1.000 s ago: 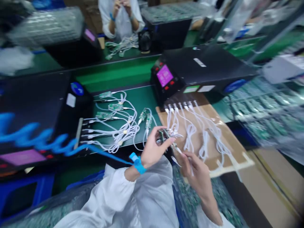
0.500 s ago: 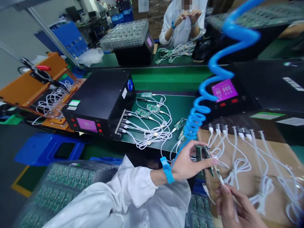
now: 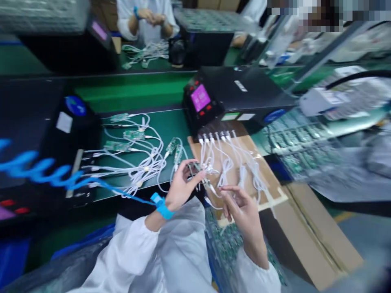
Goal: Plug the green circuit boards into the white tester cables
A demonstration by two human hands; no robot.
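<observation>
My left hand [image 3: 185, 183], with a blue wrist strap [image 3: 162, 206], is closed around green circuit boards [image 3: 194, 167]. A white cable plug [image 3: 211, 187] is at the lower right edge of these boards. Just right of the plug is my right hand [image 3: 241, 205], fingers loosely bent and apart, and I see nothing held in it. White cables [image 3: 226, 165] run from a row of sockets on the black box behind and lie in bundles on the brown cardboard [image 3: 207, 156] beyond my right fingertips.
Several boards with white cables [image 3: 146, 162] lie on the green bench at left, joined to another black box [image 3: 36, 122]. A black box with a pink screen [image 3: 200, 97] stands behind. A blue coiled hose [image 3: 39, 169] crosses the left. Trays of boards [image 3: 226, 232] sit below. A co-worker [image 3: 149, 20] is opposite.
The view has swung to the right. My right hand has drawn back from the white plug it was pinching. My left hand still holds the boards.
</observation>
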